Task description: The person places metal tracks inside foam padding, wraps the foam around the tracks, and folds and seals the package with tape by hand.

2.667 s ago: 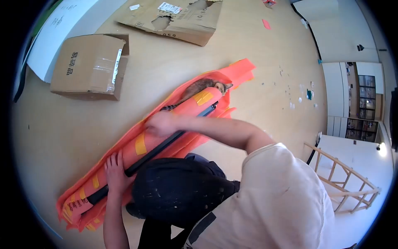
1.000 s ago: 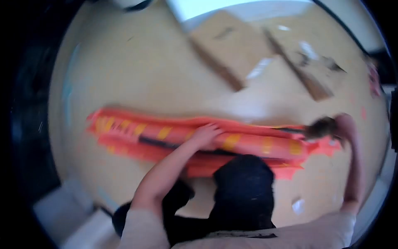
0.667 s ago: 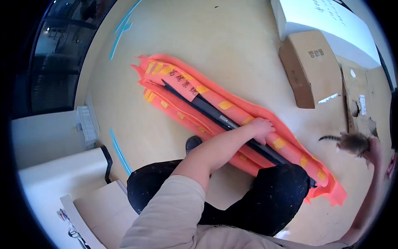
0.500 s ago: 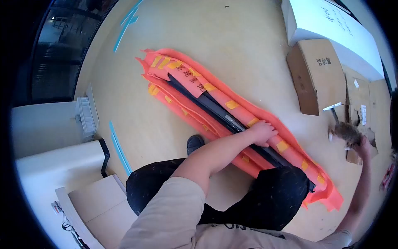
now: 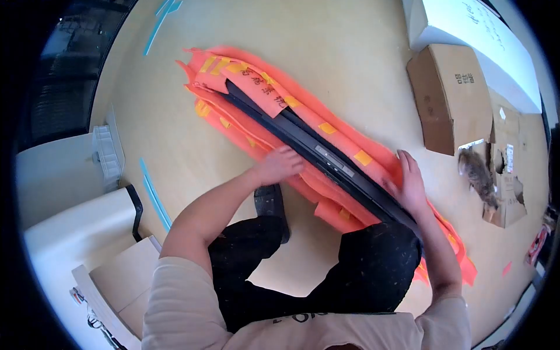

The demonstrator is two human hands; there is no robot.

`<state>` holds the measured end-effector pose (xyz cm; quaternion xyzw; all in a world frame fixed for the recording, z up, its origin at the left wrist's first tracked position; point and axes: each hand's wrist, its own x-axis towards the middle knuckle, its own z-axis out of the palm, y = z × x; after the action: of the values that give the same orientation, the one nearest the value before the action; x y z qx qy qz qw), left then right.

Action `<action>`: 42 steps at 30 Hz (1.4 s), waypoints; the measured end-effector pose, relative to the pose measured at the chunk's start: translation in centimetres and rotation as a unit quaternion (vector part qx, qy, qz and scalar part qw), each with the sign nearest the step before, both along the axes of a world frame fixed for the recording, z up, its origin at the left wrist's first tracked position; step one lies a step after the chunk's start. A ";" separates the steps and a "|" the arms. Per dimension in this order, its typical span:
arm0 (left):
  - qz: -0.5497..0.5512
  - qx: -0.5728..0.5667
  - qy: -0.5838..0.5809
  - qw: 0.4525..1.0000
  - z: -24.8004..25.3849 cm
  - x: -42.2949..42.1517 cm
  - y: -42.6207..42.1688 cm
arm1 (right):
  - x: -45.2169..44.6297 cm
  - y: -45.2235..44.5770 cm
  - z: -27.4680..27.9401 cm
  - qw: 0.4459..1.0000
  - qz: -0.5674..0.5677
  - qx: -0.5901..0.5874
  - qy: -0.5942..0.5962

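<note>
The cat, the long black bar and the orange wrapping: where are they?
Cat (image 5: 477, 175): head view, on its furry back.
Long black bar (image 5: 304, 143): head view, dark surface near its middle.
Orange wrapping (image 5: 345, 142): head view, on its far side.

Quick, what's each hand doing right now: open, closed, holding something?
Left hand: on the near side of the coral foam wrap; whether it's holding on cannot be told.
Right hand: open, against the foam wrap's far side.

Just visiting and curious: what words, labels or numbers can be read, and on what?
"易碎品" on the brown box.
"高", then unclear characters, on the orange foam.
"ON", partly hidden, on the shirt.
Too small or blurred: brown box's side print; white box's handwriting; markings on torn cardboard and black bar.
</note>
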<state>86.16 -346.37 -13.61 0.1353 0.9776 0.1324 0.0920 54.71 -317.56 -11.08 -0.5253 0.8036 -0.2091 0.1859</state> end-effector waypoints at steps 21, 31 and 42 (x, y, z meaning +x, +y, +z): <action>0.014 0.096 -0.058 0.994 -1.4 -14.5 19.2 | -5.6 17.1 -0.6 0.971 -0.112 0.210 0.014; 0.312 0.036 0.007 0.949 7.8 7.0 -7.1 | -3.3 -7.8 8.7 0.979 0.147 0.097 -0.107; 0.705 0.335 0.123 0.613 -5.4 6.3 -7.0 | 9.7 -25.2 -3.2 0.970 0.238 0.049 -0.016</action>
<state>92.44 -353.41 -19.00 -0.5590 0.6615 0.4570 -0.2023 64.46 -342.77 -14.31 -0.6885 0.6615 -0.1270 0.2686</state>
